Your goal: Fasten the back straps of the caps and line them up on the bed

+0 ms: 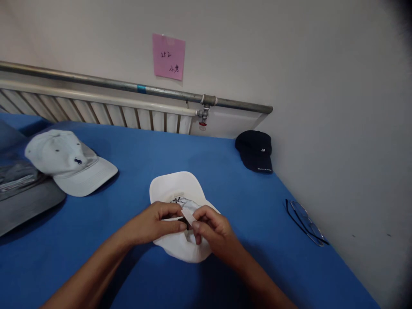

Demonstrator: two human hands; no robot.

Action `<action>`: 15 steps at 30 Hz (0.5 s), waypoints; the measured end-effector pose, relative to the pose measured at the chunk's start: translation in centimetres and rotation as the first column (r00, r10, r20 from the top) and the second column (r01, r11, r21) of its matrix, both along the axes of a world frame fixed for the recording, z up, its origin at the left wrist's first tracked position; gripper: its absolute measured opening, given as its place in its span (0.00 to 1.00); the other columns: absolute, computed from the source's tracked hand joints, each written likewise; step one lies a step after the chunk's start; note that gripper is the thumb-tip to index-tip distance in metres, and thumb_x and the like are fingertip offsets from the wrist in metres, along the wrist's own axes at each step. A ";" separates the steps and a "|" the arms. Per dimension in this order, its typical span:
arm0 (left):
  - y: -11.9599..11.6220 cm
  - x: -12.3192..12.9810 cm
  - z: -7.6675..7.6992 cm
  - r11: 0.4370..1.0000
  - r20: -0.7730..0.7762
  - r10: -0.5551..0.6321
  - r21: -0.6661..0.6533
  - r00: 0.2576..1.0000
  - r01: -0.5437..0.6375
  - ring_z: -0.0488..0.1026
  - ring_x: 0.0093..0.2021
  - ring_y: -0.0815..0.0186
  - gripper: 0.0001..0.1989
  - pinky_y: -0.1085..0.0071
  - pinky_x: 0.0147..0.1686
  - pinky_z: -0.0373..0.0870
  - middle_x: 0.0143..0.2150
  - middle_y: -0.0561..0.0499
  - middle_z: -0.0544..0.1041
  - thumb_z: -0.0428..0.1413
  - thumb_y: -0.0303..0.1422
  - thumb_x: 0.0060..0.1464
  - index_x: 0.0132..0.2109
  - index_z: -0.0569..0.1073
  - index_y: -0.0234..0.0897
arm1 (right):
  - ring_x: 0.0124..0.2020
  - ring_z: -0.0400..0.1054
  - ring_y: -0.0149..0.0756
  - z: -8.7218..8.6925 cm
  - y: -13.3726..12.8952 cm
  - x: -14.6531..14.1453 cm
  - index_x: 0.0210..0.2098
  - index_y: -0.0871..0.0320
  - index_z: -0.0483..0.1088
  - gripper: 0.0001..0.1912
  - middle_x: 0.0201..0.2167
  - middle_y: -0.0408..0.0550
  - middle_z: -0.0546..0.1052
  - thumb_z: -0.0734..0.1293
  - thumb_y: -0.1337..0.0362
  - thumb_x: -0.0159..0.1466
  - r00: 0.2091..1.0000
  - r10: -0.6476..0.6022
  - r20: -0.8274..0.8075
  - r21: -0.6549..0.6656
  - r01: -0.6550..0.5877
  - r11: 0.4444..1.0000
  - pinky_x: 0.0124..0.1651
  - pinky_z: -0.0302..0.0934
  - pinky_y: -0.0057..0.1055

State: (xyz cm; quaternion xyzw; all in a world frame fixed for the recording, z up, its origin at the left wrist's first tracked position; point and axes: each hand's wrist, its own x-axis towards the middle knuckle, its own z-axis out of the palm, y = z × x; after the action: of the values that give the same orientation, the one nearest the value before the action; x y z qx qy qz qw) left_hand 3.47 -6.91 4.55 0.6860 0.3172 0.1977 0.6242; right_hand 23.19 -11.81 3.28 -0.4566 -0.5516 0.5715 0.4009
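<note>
A white cap (175, 184) lies upside down on the blue surface, its brim pointing away and its inside facing up. Over its opening, my left hand (162, 219) is closed at the fingertips near a dark piece too small to make out. My right hand (212, 225) pinches a short white strip (188, 216) that slants between the two hands. The far end of the strip touches or nearly touches my left fingertips. Part of the cap's rear edge is hidden by my hands.
On the blue table (135, 150), a pale cap (64, 154) and a grey cap (28, 201) sit at the left. A navy cap (255, 148) stands at the back right, with glasses (305, 223) nearer. Behind are a radiator (103, 113), a pipe (106, 83) and a pink note (169, 58).
</note>
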 end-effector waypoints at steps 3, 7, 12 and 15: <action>0.0 0.0 0.0 1.000 -0.029 0.026 -0.006 0.999 -0.026 0.69 0.35 0.67 0.06 0.73 0.36 0.63 0.33 0.54 0.76 0.57 0.32 0.54 0.36 0.76 0.35 | 0.22 0.62 0.26 -0.2 0.1 0.0 0.31 0.58 0.67 0.04 0.23 0.38 0.68 0.64 0.64 0.58 1.000 0.027 0.007 0.002 -0.027 1.000 0.28 0.57 0.26; -0.1 0.0 -0.1 0.999 -0.041 0.050 -0.010 0.998 -0.050 0.67 0.33 0.68 0.07 0.73 0.34 0.62 0.31 0.54 0.73 0.58 0.34 0.54 0.34 0.74 0.34 | 0.23 0.62 0.27 -0.4 0.1 0.0 0.32 0.58 0.69 0.06 0.24 0.40 0.69 0.64 0.62 0.61 0.998 0.057 0.013 0.031 -0.057 0.998 0.29 0.57 0.26; -0.2 0.0 -0.4 0.996 -0.018 0.080 -0.040 0.997 -0.081 0.64 0.31 0.69 0.09 0.73 0.32 0.60 0.30 0.55 0.70 0.59 0.36 0.53 0.34 0.72 0.34 | 0.22 0.61 0.27 -0.7 0.2 -0.1 0.33 0.58 0.70 0.08 0.21 0.38 0.68 0.64 0.60 0.61 1.000 0.024 0.004 0.008 -0.024 1.000 0.27 0.57 0.26; -0.2 0.1 -0.4 0.994 -0.030 0.100 -0.041 0.995 -0.101 0.61 0.29 0.70 0.10 0.74 0.29 0.57 0.27 0.57 0.67 0.59 0.37 0.52 0.32 0.69 0.35 | 0.21 0.61 0.27 -0.9 0.4 -0.2 0.33 0.59 0.71 0.09 0.20 0.38 0.67 0.65 0.59 0.60 1.000 0.014 -0.013 -0.038 -0.014 0.999 0.26 0.57 0.26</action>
State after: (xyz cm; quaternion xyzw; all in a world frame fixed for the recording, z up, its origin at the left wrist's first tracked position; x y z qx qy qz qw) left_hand 3.59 -7.16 4.19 0.6584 0.3641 0.2123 0.6236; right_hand 23.00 -11.42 2.37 -0.4566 -0.5413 0.5875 0.3917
